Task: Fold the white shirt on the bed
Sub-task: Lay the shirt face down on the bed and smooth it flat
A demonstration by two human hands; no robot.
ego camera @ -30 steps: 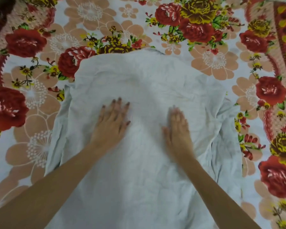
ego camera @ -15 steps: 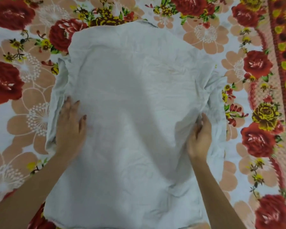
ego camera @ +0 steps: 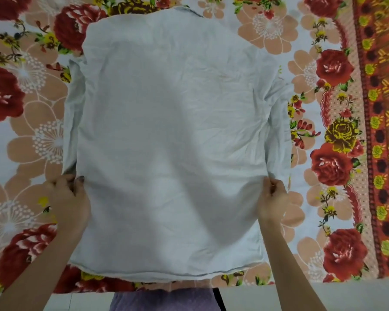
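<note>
Both hands, left hand (ego camera: 69,196) and right hand (ego camera: 272,198), are pinching the white shirt's (ego camera: 173,135) side edges; sleeves appear tucked under, lengthwise folds are remaining.

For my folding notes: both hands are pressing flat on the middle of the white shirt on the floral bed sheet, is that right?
Not quite. The head view shows the left hand and right hand gripping the side edges of the white shirt, which does lie on the floral bed sheet.

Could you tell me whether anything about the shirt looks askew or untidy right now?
Mostly fine: the white shirt lies flat, but its right side is bunched and creased, while the left sleeve sits smoother.
</note>
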